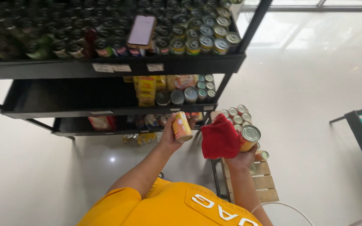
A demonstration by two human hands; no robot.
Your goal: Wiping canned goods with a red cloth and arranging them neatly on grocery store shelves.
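Observation:
My left hand (170, 134) grips a yellow and orange can (182, 126), held up in front of the lower shelves. My right hand (240, 158) holds a second can (249, 138) with a silver lid, together with a red cloth (219, 137) that drapes over the hand's left side. Both hands hover above a wooden crate (264, 180) and beside a cluster of cans (236, 114) stacked at the rack's right end.
A black metal shelf rack (118, 67) fills the upper left, its top tier packed with several cans. A phone (141, 30) leans on those cans. The middle shelf (80, 109) carries yellow packets and cans. Another rack (359, 129) stands at the right edge on the white floor.

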